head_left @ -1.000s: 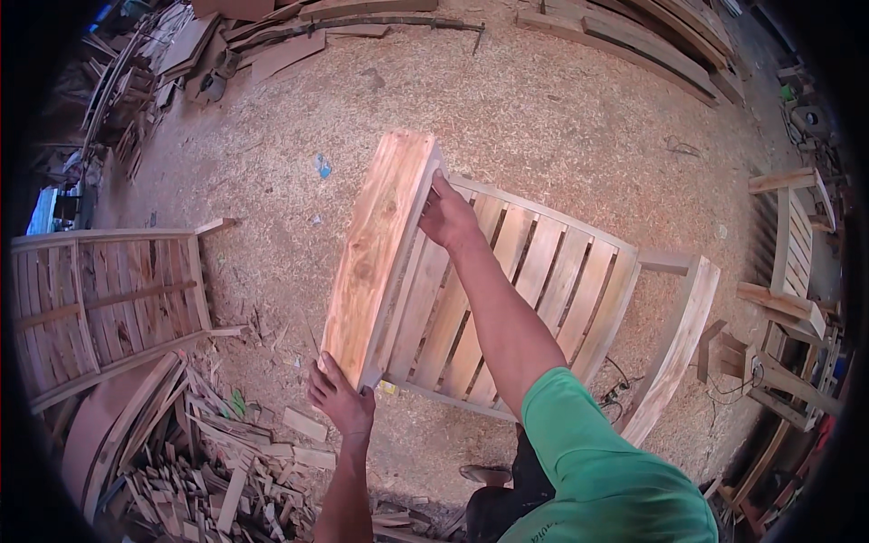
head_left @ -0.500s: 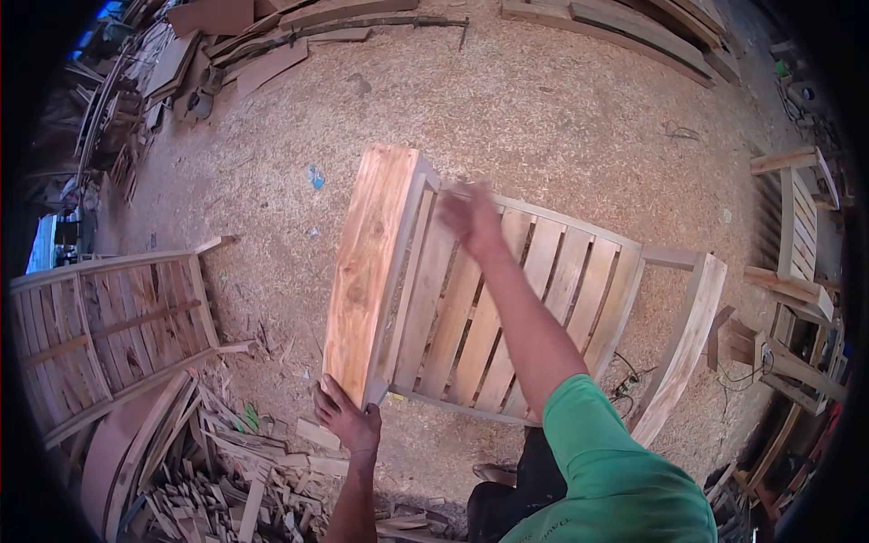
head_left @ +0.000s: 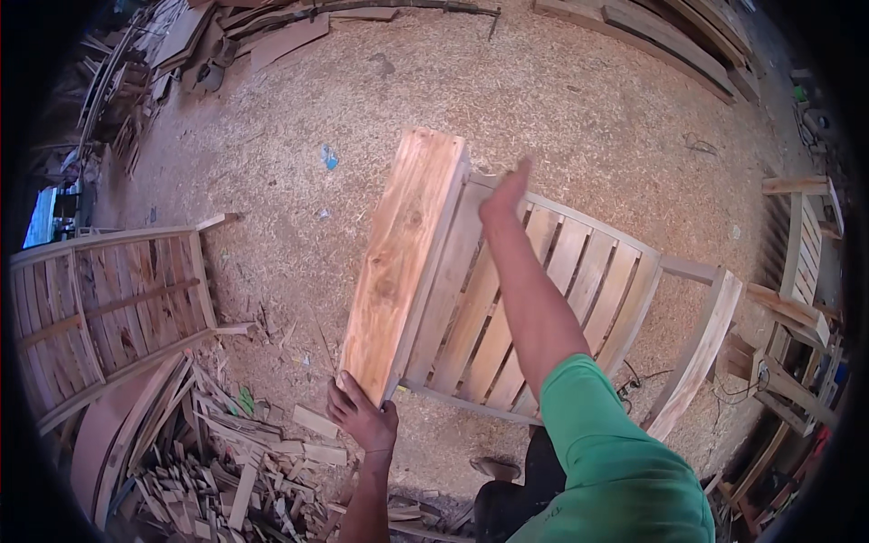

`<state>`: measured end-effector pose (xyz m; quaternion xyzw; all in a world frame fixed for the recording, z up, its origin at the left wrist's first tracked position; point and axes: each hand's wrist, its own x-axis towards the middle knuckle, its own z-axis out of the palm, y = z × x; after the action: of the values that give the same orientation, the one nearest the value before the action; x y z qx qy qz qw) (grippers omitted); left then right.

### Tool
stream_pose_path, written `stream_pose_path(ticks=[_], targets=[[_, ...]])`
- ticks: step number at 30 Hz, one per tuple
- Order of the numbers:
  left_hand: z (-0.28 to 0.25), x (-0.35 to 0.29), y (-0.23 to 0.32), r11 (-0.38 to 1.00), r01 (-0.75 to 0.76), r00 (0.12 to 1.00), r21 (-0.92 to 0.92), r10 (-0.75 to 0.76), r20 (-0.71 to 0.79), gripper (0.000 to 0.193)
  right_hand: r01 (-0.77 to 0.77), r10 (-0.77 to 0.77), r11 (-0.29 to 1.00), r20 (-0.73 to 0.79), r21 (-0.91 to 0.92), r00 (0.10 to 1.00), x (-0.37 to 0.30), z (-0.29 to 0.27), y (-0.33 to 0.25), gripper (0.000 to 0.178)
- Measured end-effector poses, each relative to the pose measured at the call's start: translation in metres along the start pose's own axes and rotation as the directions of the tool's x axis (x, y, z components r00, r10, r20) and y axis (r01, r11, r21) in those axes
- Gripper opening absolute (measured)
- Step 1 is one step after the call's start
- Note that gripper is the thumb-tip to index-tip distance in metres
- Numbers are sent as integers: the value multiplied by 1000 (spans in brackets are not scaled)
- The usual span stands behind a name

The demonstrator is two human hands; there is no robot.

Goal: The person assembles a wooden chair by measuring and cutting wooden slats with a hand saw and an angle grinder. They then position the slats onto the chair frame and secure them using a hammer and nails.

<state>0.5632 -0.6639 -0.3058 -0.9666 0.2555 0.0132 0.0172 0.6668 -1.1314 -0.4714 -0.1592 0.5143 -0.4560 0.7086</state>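
Observation:
A slatted wooden bench (head_left: 480, 347) stands in front of me, with a broad reddish-brown board (head_left: 398, 262) along its left side. My left hand (head_left: 362, 414) grips the near end of that board, fingers on its left edge and thumb toward the right. Over the far edge of the slats, close to the board's far end, my right hand (head_left: 509, 197) is raised with nothing in it. Its fingers stretch away from me, seen mostly edge-on and slightly blurred. On the bench's right side runs a curved wooden rail (head_left: 692, 353).
Another slatted frame (head_left: 118, 312) lies at the left. Wood offcuts (head_left: 217, 493) are heaped at the lower left. Planks (head_left: 647, 41) lie along the far side, and more wooden furniture (head_left: 806, 235) stands at the right. Shavings cover the floor (head_left: 453, 72).
My right hand has moved away from me and slightly right, turning edge-on. My left hand still grips the board's near end. The bench sits farther right in view as the view shifts.

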Motion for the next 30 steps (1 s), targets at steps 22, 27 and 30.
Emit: stream_pose_path(ticks=[22,27,30], targets=[[4,12,6,999,-38,999,-26,37,-20,112,77,-77,994,1,-78,997,-23,16,6,91],[5,6,4,1000,-23,999,-13,22,-32,112,-24,32,973,34,-230,999,-60,24,0,86],[8,3,-1,1000,-31,998,3,31,-48,112,-239,269,943,108,-231,957,-92,-19,-6,83]])
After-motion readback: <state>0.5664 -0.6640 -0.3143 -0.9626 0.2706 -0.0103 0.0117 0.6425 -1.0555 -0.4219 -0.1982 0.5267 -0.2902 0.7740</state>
